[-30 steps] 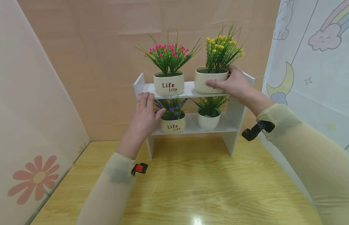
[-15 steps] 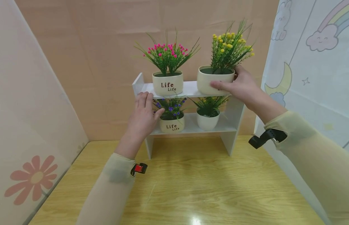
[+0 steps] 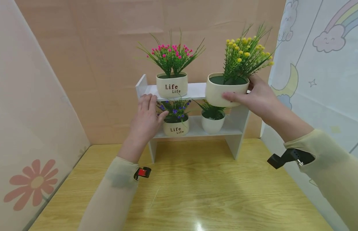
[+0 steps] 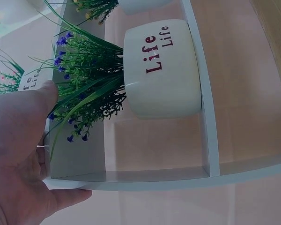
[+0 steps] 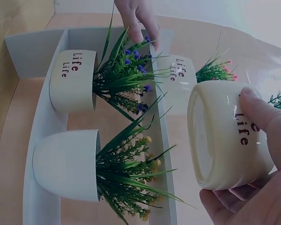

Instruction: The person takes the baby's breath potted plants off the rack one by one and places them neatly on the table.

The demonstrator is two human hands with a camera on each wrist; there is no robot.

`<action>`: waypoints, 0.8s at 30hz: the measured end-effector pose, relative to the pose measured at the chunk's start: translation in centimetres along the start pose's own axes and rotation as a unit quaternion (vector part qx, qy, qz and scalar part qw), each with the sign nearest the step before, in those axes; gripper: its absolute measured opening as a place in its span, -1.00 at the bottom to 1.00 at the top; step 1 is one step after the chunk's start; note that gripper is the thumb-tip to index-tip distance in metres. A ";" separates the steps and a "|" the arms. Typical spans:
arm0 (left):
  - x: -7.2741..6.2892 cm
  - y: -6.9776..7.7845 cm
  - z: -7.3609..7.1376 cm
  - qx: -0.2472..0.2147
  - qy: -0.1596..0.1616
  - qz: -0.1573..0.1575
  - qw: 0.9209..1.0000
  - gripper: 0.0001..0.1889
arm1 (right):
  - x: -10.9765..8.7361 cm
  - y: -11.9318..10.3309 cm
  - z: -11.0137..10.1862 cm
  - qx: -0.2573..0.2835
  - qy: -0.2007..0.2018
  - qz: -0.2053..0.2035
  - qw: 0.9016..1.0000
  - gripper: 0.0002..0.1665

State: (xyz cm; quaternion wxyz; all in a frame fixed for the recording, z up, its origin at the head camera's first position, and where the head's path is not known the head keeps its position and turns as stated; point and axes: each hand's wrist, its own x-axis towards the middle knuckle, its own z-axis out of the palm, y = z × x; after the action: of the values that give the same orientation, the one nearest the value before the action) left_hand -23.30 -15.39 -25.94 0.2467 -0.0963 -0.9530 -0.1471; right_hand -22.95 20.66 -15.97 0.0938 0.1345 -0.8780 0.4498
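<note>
Apparently midway: smooth cream oval pot of yellow flowers (image 3: 216,93) held clear of white two-tier board shelf (image 3: 238,141)

Progress: held pot is in the air just in front of the upper tier's right end, near upright; right wrist view shows its base, apart from the board. Lift-off looks done; setting down not done. Three others stand on the shelf, no hand on them: cream oval pot of pink flowers (image 3: 164,91) upper left, cream oval pot of purple-blue flowers (image 3: 175,128) lower left, plain white round pot of greenery and small yellow flowers (image 3: 212,125) lower right.

Pose: right hand (image 3: 261,96) grips the pot from its right side, thumb across the lettered front, fingers behind and partly hidden. Right forearm slants up from lower right, above the wood-grain table (image 3: 182,192). Left hand (image 3: 146,117) has no pot; fingers nearly straight, resting at the shelf's upper left front corner, thumb spread toward the purple-blue flowers. Probably steadying the shelf; can't tell how hard it presses.
</note>
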 end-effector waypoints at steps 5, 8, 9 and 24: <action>0.1 0.0 0.2 0.001 0.005 0.006 1.000 -0.14 | -1.2 0.4 0.1 -0.002 -0.002 -0.002 1.000 0.11; 0.2 0.0 0.2 0.000 0.006 0.006 1.000 -0.14 | -1.9 0.8 0.1 -0.010 -0.009 0.003 1.000 0.13; 0.2 0.0 0.2 0.000 0.005 0.005 1.000 -0.14 | -2.1 1.0 0.2 -0.011 -0.012 0.006 1.000 0.13; 0.2 -0.1 0.3 0.001 0.009 0.001 1.000 -0.16 | -5.0 4.8 0.0 -0.022 -0.029 0.037 0.999 0.08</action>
State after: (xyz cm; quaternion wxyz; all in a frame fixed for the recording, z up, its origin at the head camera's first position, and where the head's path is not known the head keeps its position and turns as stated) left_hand -23.64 -15.34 -26.05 0.2551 -0.0957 -0.9509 -0.1469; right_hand -19.76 24.15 -21.07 0.0542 0.1127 -0.8944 0.4295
